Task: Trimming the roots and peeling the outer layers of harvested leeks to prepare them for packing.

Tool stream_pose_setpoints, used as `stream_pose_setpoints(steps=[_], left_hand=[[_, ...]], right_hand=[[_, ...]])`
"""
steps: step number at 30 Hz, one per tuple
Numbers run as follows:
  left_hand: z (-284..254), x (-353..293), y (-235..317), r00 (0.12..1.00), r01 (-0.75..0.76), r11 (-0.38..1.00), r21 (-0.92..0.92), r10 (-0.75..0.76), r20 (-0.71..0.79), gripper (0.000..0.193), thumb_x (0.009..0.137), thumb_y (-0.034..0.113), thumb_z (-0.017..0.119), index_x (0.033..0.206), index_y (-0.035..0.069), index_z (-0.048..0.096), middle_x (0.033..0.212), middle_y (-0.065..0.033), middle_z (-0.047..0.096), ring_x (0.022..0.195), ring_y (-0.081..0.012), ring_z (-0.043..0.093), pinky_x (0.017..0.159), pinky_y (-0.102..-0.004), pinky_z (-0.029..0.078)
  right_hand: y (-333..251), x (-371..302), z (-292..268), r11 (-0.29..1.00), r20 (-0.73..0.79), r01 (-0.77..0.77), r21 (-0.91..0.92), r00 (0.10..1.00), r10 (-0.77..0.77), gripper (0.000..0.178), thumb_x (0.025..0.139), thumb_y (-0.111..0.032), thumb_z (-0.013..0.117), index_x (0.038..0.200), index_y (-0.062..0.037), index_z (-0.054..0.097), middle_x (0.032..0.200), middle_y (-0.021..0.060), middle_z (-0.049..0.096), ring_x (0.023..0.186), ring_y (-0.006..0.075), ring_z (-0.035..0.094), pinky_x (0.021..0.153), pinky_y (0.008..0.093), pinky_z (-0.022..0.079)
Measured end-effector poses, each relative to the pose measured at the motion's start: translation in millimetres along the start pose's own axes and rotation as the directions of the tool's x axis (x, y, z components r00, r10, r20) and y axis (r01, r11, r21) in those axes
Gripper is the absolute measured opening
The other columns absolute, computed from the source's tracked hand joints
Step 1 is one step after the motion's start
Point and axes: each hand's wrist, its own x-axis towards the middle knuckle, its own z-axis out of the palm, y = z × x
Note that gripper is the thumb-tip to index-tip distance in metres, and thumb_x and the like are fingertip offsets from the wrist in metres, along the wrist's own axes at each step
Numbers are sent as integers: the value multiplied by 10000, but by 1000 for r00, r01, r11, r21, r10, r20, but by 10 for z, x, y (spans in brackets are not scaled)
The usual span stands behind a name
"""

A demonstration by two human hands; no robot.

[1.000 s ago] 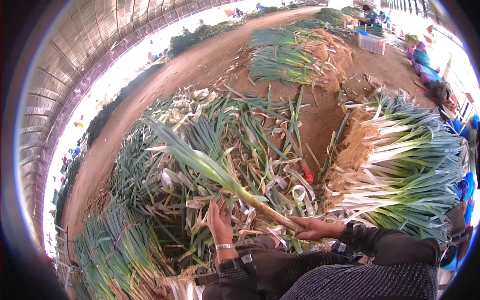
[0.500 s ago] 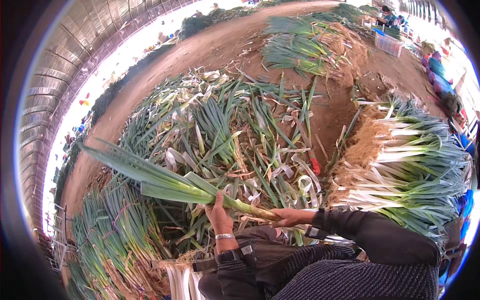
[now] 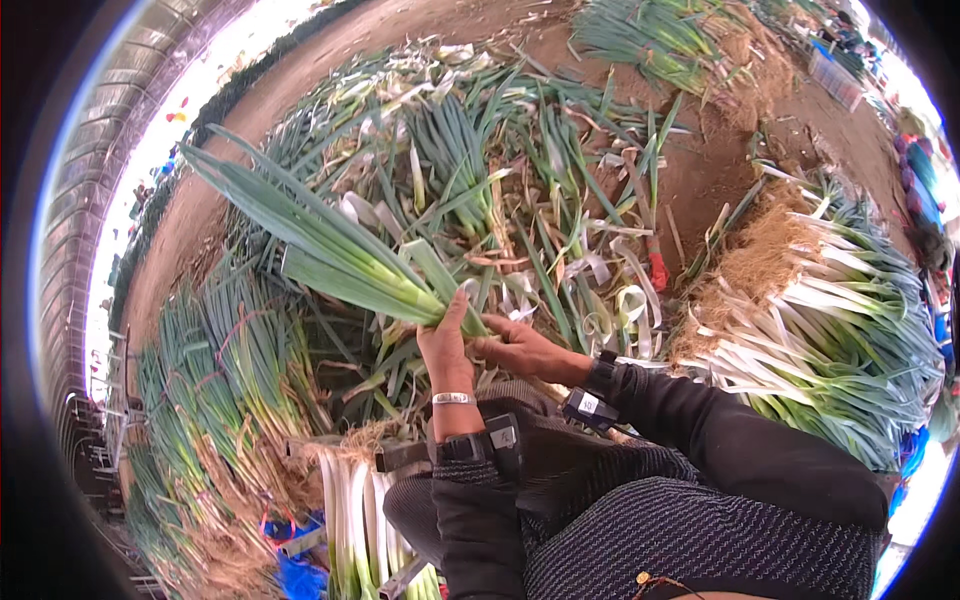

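Head camera view looks down on a brown earth floor (image 3: 705, 165) strewn with leeks, where a long leek with broad blue-green leaves (image 3: 370, 270) is held above the near part of a loose heap of green and whitish leaf scraps (image 3: 400, 160). Its leaves fan toward the floor's left edge, and its pale lower stalk slants back under the right wrist. The left hand (image 3: 446, 345), with a silver-coloured band (image 3: 453, 398) at its wrist, has its fingers wrapped round the leek just below the leaf fan, thumb pointing up. Beside it, the right hand (image 3: 530, 352) reaches in with fingers partly bent against the stalk; whether they close on it cannot be told. Upright-lying green leek bundles with tan roots (image 3: 220, 370) crowd the floor's near left corner, next to clean white leek stalks (image 3: 360, 520) by grey metal bars (image 3: 405, 578) and a crumpled bright blue sheet (image 3: 300, 575). Along the right edge lies a wide stack of white-stemmed leeks (image 3: 810, 310), tan roots facing the heap. A small red scrap (image 3: 657, 268) sits between stack and heap. Toward the far edge lie another leafy green bundle (image 3: 660, 50) and a pale plastic crate (image 3: 836, 78). Beyond the left edge, a grey, ribbed, curved roof (image 3: 95, 200) arches over a glaring bright strip.
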Motion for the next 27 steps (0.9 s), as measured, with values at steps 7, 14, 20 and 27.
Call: stream_pose_setpoints(steps=[7, 14, 20, 27], left_hand=[[3, 69, -103, 998, 49, 970, 236, -36, -59, 549, 906, 322, 664, 1248, -88, 539, 1208, -126, 600, 1035, -207, 584, 879, -318, 469], [-23, 69, -25, 995, -48, 914, 403, 81, -64, 485, 885, 287, 695, 1190, -72, 578, 1153, -115, 618, 973, -199, 600, 809, -316, 490], [50, 80, 25, 997, 59, 996, -73, -62, -40, 240, 890, 106, 670, 1090, -3, 597, 933, -32, 607, 810, -146, 580, 710, -282, 490], [33, 23, 30, 994, -41, 996, 77, 49, -99, 169, 880, 68, 656, 1014, -3, 581, 837, -36, 589, 638, -132, 545, 547, -256, 455]], right_hand=[[128, 171, -75, 996, -108, 5, -86, 994, -14, 471, 992, -332, 525, 1362, -47, 461, 1205, 15, 572, 1077, 90, 509, 906, 278, 448], [74, 77, -31, 984, -91, -58, 168, 993, 74, 389, 1006, -330, 493, 1269, -44, 518, 1100, -19, 569, 983, 69, 543, 850, 245, 474], [184, -34, -39, 980, -169, 4, 201, 985, 30, 459, 1009, -289, 493, 1376, -19, 444, 1229, 18, 560, 1096, 80, 510, 936, 236, 433], [101, -350, 76, 985, -279, 168, 28, 948, -154, 321, 1007, -249, 502, 1239, -41, 576, 1115, 3, 600, 1000, 74, 538, 868, 249, 462]])
